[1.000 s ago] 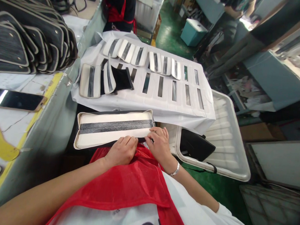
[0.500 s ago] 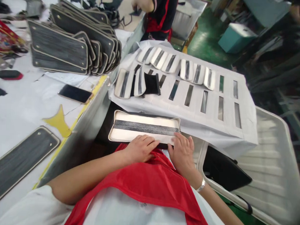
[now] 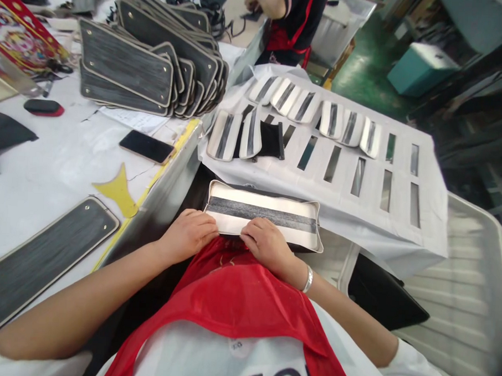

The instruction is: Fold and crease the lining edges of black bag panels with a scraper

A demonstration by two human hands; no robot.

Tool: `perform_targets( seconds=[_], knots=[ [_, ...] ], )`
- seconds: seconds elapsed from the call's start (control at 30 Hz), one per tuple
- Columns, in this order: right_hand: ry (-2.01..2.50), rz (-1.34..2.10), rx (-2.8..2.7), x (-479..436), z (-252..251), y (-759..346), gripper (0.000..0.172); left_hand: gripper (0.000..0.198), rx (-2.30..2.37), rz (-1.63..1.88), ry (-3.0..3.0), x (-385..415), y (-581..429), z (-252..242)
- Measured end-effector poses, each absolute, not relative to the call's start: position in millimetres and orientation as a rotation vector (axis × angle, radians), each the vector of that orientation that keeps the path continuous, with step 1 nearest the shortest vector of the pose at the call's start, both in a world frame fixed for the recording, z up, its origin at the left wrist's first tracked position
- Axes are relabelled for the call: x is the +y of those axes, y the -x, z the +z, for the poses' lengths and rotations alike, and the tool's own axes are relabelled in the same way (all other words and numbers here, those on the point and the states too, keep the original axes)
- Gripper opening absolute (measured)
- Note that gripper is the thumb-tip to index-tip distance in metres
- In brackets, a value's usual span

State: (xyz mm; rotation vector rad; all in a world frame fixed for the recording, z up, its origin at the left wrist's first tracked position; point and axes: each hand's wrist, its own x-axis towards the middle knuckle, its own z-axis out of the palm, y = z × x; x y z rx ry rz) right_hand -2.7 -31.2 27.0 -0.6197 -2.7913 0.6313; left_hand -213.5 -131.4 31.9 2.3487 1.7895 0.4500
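Observation:
Right in front of my red apron lies a long bag panel (image 3: 285, 216), cream with a dark grey strip along its middle and raised edges. My left hand (image 3: 191, 233) is closed at its near left corner, fingertips over the rim. Around the middle of the near edge, my right hand (image 3: 269, 245) pinches the same rim, its fingers bent and the thumb underneath. The panel's underside is hidden. Beyond it, several smaller cream pieces with dark strips (image 3: 288, 98) lie on a white slotted board (image 3: 399, 228).
To the left, a white table (image 3: 64, 163) bears a stack of dark panels (image 3: 127, 66), a phone (image 3: 147, 146), a yellow fishtail-shaped piece (image 3: 118, 192) and a single dark panel (image 3: 43, 262). A white bin (image 3: 471, 286) stands at right. A co-worker's arm (image 3: 271, 1) shows at the back.
My left hand has moved from the middle of the near edge to the left corner. My right hand has slid left from the right end to the middle. The view has shifted.

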Motion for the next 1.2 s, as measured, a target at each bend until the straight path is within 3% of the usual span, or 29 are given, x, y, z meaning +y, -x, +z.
perform_targets(
  seconds=[0.2,0.5,0.6,0.77,0.93,1.03,1.2],
  knots=[
    [0.792,0.606,-2.740,-34.7,21.7,6.6,0.017,0.026,1.937,0.397,-2.397,-125.5,201.8,32.1],
    [0.970,0.421,-2.871,-37.9,25.4,21.1,0.013,0.013,2.148,0.162,-2.241,-113.2,189.6,35.1],
    [0.809,0.331,-2.860,-43.9,25.7,17.9,0.023,0.011,2.153,0.146,-2.188,-113.6,187.4,36.8],
    [0.374,0.195,-3.002,-51.3,24.4,11.4,0.032,0.011,2.263,0.188,-2.113,-122.5,178.7,34.6],
    [0.420,0.125,-2.979,-47.1,21.1,-13.9,0.036,0.005,2.397,0.345,-1.953,-128.8,170.8,33.6],
    [0.447,0.087,-2.925,-43.3,13.3,-42.1,0.038,0.015,2.378,0.461,-1.874,-128.9,170.1,34.2],
    [0.626,-0.053,-2.880,-37.6,1.9,-85.2,0.039,0.016,2.308,0.562,-1.837,-128.5,173.2,29.0]
  ],
)
